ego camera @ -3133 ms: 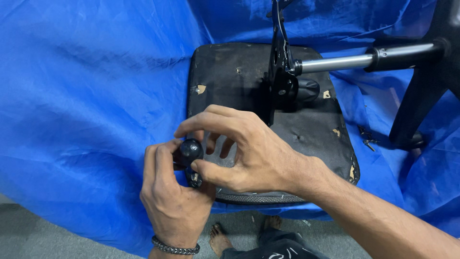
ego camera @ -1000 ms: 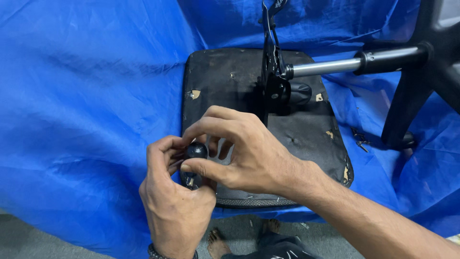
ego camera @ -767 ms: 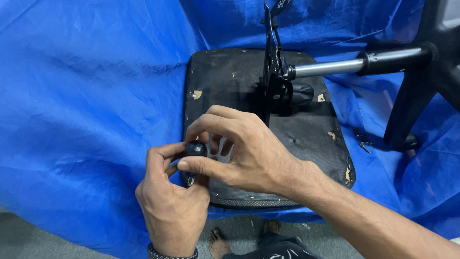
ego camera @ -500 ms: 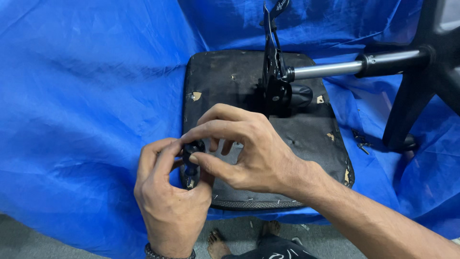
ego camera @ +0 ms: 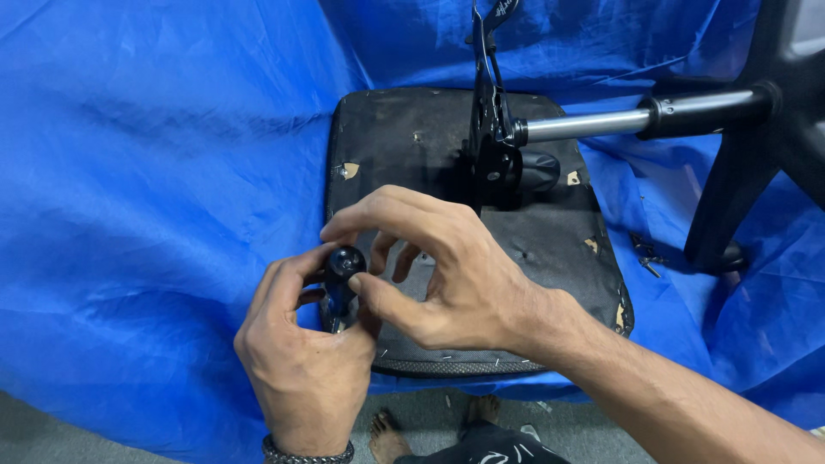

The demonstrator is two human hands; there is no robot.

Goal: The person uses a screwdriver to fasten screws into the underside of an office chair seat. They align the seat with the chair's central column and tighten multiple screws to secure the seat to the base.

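Handling: small black round-headed knob [ego camera: 345, 262], judged rigid, light and smooth, sits at the near-left edge of the upturned black seat underside [ego camera: 430, 155], pinched between left hand [ego camera: 305, 361] and right hand [ego camera: 447, 275] fingertips.

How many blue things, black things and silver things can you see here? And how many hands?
Blue: 1, the tarp.
Black: 4, the chair seat underside, the mechanism plate, the star base, the small black-handled tool.
Silver: 1, the gas-lift rod.
Hands: 2, left hand and right hand, both holding the tool.
Total: 8.
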